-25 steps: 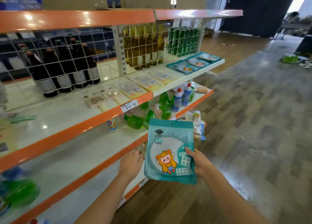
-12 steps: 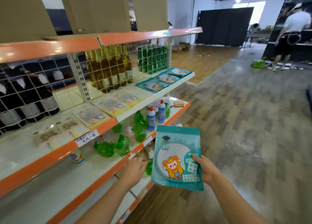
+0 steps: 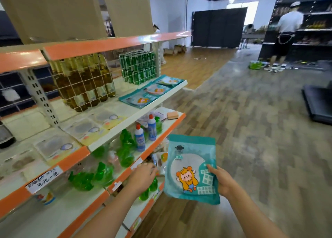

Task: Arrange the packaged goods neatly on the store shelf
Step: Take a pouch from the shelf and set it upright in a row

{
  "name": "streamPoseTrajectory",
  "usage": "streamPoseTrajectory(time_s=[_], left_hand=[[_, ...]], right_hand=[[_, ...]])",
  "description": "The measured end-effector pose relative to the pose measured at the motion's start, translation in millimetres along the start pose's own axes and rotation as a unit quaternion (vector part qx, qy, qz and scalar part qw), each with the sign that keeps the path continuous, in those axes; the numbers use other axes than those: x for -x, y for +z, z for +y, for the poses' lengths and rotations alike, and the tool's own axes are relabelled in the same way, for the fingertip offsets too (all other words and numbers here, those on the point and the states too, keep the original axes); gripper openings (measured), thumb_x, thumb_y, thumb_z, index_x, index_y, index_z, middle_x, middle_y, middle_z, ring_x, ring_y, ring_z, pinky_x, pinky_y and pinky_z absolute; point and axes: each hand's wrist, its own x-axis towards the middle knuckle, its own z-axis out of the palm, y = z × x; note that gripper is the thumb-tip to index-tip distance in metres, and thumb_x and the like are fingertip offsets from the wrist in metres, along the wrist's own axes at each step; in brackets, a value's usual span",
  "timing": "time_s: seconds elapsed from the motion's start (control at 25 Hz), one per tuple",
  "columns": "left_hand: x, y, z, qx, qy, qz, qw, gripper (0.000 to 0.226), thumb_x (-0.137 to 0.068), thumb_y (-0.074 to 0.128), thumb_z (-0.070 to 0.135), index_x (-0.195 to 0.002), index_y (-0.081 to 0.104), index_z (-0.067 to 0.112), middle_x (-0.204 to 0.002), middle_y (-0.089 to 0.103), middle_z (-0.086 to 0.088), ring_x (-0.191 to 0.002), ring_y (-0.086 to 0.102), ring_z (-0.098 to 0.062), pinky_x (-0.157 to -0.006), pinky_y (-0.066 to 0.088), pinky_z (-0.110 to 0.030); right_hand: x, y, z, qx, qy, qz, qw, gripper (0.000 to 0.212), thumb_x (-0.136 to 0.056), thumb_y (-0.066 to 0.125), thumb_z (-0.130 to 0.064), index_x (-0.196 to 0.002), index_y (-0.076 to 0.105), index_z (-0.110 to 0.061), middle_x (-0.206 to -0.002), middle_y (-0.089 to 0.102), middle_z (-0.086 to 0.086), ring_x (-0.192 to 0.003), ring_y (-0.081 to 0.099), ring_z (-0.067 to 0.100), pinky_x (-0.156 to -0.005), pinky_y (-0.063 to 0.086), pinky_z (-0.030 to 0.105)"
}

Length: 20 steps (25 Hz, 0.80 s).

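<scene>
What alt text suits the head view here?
A person's right hand holds a teal plastic pouch with a cartoon figure upright beside orange-edged store shelves, while the left hand reaches toward small packets on a lower shelf. Matching teal pouches lie flat higher up.

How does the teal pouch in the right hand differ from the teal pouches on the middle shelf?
The held teal pouch is upright, face toward the camera, gripped by the right hand; the shelf pouches lie flat, overlapping in a row. The held one is off the shelf. Both share teal packaging with a round white window.
</scene>
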Motion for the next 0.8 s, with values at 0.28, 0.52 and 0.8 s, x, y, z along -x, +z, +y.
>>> streamPoseTrajectory(time_s=[0.28,0.52,0.8], left_hand=[[-100.5,-2.2,37.9,0.01,0.073,0.01,0.997,0.031,-0.099,0.038,0.034,-0.107,0.062,0.018,-0.112,0.064,-0.006,-0.105,0.058,-0.024,-0.083,0.044,-0.036],[-193.9,-18.9,56.4,0.06,0.09,0.008,0.994,0.032,-0.099,0.037,0.032,-0.105,0.063,0.013,-0.102,0.067,-0.008,-0.098,0.06,-0.026,-0.082,0.049,-0.04],[-275.5,-12.8,82.2,0.11,0.085,-0.022,0.99,0.033,-0.099,0.037,0.036,-0.11,0.061,0.016,-0.106,0.066,-0.007,-0.096,0.061,-0.025,-0.086,0.051,-0.042]], right_hand=[[-52.5,-14.8,-59.4,-0.033,-0.03,0.04,0.998,0.011,-0.097,0.047,-0.013,-0.092,0.052,-0.004,-0.077,0.06,0.011,-0.065,0.058,0.024,-0.061,0.048,0.036],[-104.0,-10.5,-136.5,-0.057,-0.082,0.059,0.993,0.011,-0.097,0.048,-0.014,-0.09,0.052,-0.007,-0.08,0.061,0.009,-0.07,0.059,0.023,-0.063,0.048,0.035],[-151.9,-18.0,-185.2,-0.075,-0.117,0.073,0.988,0.01,-0.095,0.051,-0.017,-0.089,0.053,-0.01,-0.065,0.068,0.002,-0.061,0.065,0.018,-0.065,0.052,0.033]])
